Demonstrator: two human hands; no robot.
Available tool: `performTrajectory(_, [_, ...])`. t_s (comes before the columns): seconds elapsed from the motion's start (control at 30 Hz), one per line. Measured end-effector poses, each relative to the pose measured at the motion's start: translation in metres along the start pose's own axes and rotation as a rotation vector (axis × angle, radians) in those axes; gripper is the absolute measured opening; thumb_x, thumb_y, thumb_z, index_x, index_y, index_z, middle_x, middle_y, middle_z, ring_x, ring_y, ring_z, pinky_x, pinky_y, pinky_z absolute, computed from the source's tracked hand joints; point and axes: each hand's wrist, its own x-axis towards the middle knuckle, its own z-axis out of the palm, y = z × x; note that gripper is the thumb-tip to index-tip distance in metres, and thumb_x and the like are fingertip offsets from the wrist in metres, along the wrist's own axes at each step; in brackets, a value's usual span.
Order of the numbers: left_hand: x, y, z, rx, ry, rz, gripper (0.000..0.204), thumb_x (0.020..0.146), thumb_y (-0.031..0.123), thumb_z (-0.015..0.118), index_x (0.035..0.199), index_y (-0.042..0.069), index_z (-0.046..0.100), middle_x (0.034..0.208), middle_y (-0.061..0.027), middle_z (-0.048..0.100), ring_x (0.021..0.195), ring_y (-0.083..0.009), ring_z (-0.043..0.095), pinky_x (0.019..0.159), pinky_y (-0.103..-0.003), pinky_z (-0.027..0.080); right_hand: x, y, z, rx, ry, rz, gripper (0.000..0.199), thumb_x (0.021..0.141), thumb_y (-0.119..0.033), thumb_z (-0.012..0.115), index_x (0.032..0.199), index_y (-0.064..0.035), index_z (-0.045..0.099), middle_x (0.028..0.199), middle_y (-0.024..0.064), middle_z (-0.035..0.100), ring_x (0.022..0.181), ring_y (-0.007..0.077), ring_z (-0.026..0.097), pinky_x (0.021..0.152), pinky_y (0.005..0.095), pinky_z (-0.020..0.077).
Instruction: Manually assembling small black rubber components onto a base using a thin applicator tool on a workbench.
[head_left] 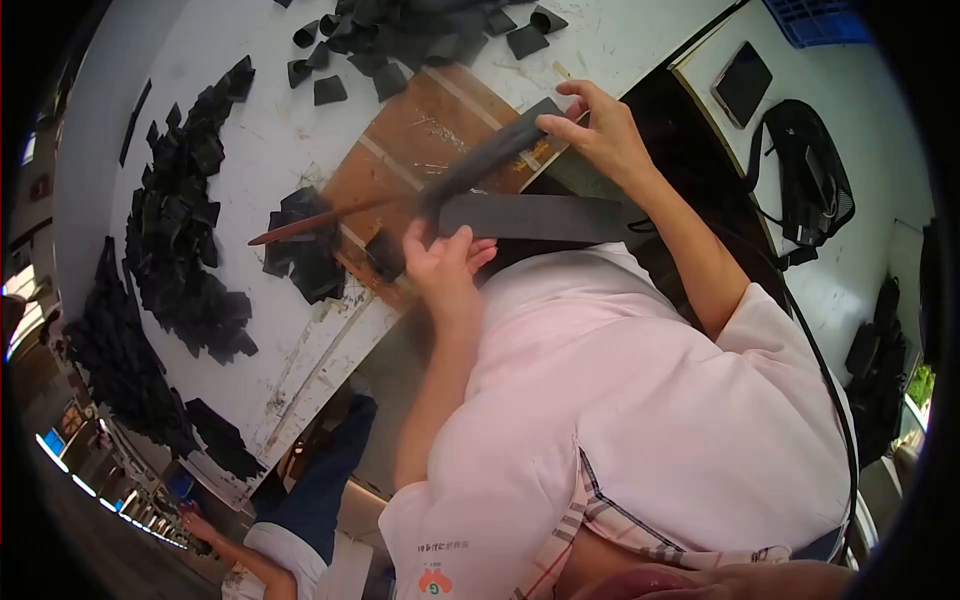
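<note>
My right hand point(605, 130) pinches the upper end of a long dark fabric strip point(490, 155), which slants down to the left, folded or tube-like. At its lower end, my left hand point(445, 260) is closed, its fingers curled around the fabric. A brown pointed stick point(320, 218), somewhat blurred, juts out leftward from there; whether it runs inside the strip I cannot tell. A second, flat dark strip point(530, 217) lies level between my left hand and my body. Below them is a brown board point(400, 130) on the white table point(270, 125).
Piles of small dark pieces lie at the back point(400, 30) and left point(185, 220), with a small heap point(305, 245) beside the board. Long dark strips point(115, 350) are stacked far left. A phone point(742, 85) and black mesh bag point(808, 170) sit right. Another person point(290, 540) is lower left.
</note>
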Motion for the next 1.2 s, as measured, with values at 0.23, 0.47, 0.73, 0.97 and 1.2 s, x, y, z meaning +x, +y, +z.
performTrajectory(0.23, [-0.003,0.001,0.002,-0.025,0.009,-0.003,0.053,0.077,-0.003,0.052,0.122,-0.005,0.024,0.08,-0.0163,0.054,0.061,-0.0223,0.06,0.054,-0.027,0.051,0.002,0.008,-0.001,0.236,-0.139,-0.045,0.02,0.071,-0.01,0.066,0.085,-0.001,0.055,0.071,0.0006,0.052,0.066,0.0068,0.049,0.057,0.0219,0.0403])
performTrajectory(0.47, [0.001,0.005,-0.004,-0.041,0.082,0.01,0.052,0.076,-0.002,0.054,0.119,-0.008,0.026,0.08,-0.0166,0.054,0.06,-0.023,0.06,0.053,-0.027,0.051,-0.012,-0.023,-0.025,0.452,-0.131,-0.554,0.02,0.065,0.012,0.052,0.076,-0.0034,0.049,0.084,0.0041,0.054,0.074,0.014,0.052,0.065,0.0219,0.0413])
performTrajectory(0.73, [-0.002,0.001,-0.011,-0.006,0.085,-0.017,0.044,0.076,-0.002,0.054,0.113,-0.009,0.03,0.08,-0.0172,0.054,0.061,-0.0228,0.06,0.053,-0.027,0.051,-0.016,0.023,-0.019,-0.209,-0.099,-0.708,0.026,0.054,0.012,0.052,0.074,-0.0058,0.049,0.083,0.0065,0.051,0.069,0.0215,0.055,0.056,0.0264,0.0442])
performTrajectory(0.97, [-0.018,0.016,-0.001,-0.023,-0.009,0.046,0.033,0.078,0.0,0.054,0.107,-0.003,0.038,0.08,-0.0127,0.058,0.06,-0.0179,0.061,0.052,-0.025,0.051,-0.016,0.032,-0.02,-0.399,-0.057,-0.924,0.02,0.06,0.001,0.056,0.076,-0.01,0.053,0.081,0.0049,0.05,0.064,0.0184,0.055,0.051,0.0265,0.0457])
performTrajectory(1.2, [0.015,-0.004,-0.003,-0.017,0.15,0.061,0.02,0.078,-0.002,0.054,0.094,-0.003,0.042,0.078,-0.0126,0.058,0.059,-0.0171,0.061,0.052,-0.024,0.053,-0.019,0.038,-0.013,-0.277,-0.061,-0.816,0.022,0.062,0.005,0.056,0.08,-0.0073,0.056,0.084,0.0056,0.051,0.064,0.0183,0.054,0.052,0.0253,0.045])
